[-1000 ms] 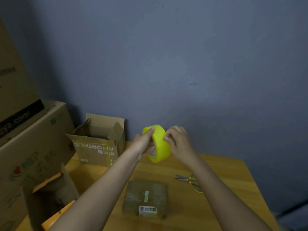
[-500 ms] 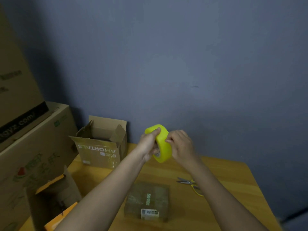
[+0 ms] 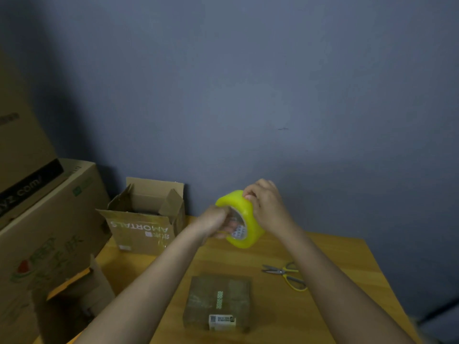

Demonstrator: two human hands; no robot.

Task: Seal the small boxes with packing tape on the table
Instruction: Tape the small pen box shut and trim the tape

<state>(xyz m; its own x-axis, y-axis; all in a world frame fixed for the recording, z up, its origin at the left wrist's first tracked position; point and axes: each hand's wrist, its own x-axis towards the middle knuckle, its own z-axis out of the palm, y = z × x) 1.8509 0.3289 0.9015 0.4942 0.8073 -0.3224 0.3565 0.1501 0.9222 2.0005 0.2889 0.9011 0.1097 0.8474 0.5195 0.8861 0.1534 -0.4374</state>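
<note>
Both hands hold a yellow roll of packing tape (image 3: 244, 219) in the air above the wooden counter (image 3: 330, 254), in front of the grey-blue wall. The left hand (image 3: 214, 220) grips the roll from the side, its fingers hooked through the core. The right hand (image 3: 267, 202) has its fingertips curled onto the outer band at the top of the roll, as if picking for the free end; whether a strip has lifted yet is too small to tell.

Below the hands, near the front edge of the counter, a small closed cardboard box (image 3: 218, 300) lies flat. It carries a white label at its near edge and a short pale strip in the middle of its top. Its surface looks glossy in patches, so some tape may be on it already, but the dim light leaves that uncertain. No fresh strip runs from the roll to this box.

At the back left of the counter stands an open cardboard box (image 3: 144, 227) with its flaps up, clearly unsealed. Yellow-handled scissors (image 3: 285, 274) lie to the right of the small box, well apart from both hands. Larger cartons (image 3: 47, 219) stand at the left.

By my judgement the work is at an early stage: the tape end must be freed, drawn across the small box, pressed down and cut, and the open box remains.
</note>
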